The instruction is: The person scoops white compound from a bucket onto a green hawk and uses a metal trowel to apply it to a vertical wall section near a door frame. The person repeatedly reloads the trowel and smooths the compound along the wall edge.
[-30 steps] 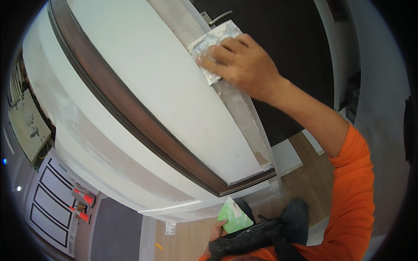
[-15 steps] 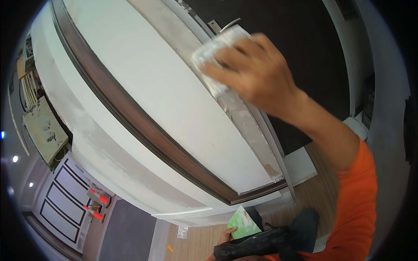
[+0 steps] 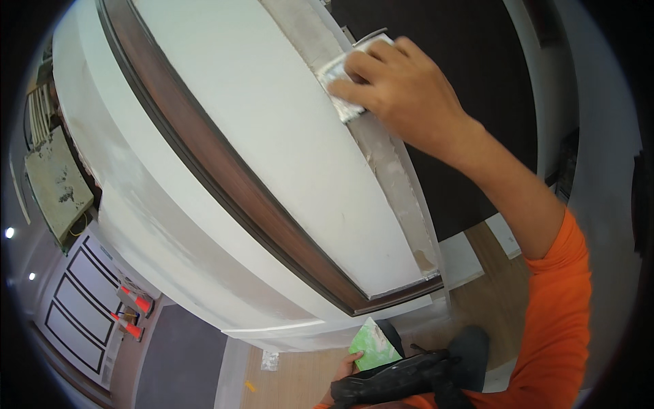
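My right hand (image 3: 422, 109), at the end of a raised arm in an orange sleeve, grips a flat, white-smeared putty spreader (image 3: 332, 73). Fingers and thumb wrap round it, and it lies against the rough grey strip (image 3: 392, 177) along the wall's edge, near a door handle (image 3: 371, 35). Low in the picture, close to my body, my left hand (image 3: 345, 368) holds a green flat plate (image 3: 376, 350) smeared with whitish putty. Only part of that hand shows, with its thumb on the plate's edge.
A white wall panel (image 3: 272, 136) with dark brown trim (image 3: 204, 136) fills the middle. A dark door (image 3: 463, 82) stands at the right. A black bag (image 3: 388, 382) hangs at my front. Orange cones (image 3: 136, 300) stand far left; a stained box (image 3: 58, 180) sits above them.
The view has shifted a little. My right hand and the spreader have moved slightly up along the grey strip. My left hand still holds the green plate.
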A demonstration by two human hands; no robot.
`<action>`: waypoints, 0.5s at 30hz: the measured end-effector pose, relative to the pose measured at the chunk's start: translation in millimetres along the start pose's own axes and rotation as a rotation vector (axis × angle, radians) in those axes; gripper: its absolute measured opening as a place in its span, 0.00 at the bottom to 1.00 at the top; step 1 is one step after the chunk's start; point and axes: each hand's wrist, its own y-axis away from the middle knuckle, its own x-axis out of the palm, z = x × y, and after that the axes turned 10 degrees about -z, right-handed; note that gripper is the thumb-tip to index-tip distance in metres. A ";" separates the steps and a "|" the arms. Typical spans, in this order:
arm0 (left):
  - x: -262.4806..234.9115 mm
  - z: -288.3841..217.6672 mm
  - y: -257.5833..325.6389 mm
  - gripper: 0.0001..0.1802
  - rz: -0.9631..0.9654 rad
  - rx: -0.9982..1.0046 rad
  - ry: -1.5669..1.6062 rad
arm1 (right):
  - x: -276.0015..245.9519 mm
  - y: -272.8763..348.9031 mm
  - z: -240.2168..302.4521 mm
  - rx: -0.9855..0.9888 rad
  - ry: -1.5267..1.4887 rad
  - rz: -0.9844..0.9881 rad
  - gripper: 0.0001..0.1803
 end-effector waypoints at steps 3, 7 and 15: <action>-4.5 -3.2 -9.8 0.31 0.030 0.009 -0.028 | -16.2 22.7 16.3 0.068 -0.007 0.072 0.10; -23.1 -0.3 -25.9 0.32 0.088 0.039 -0.004 | -31.2 53.1 42.2 0.142 -0.013 0.104 0.16; -37.3 5.6 -42.7 0.35 0.237 0.110 0.038 | -67.9 118.1 87.4 0.169 -0.005 0.278 0.17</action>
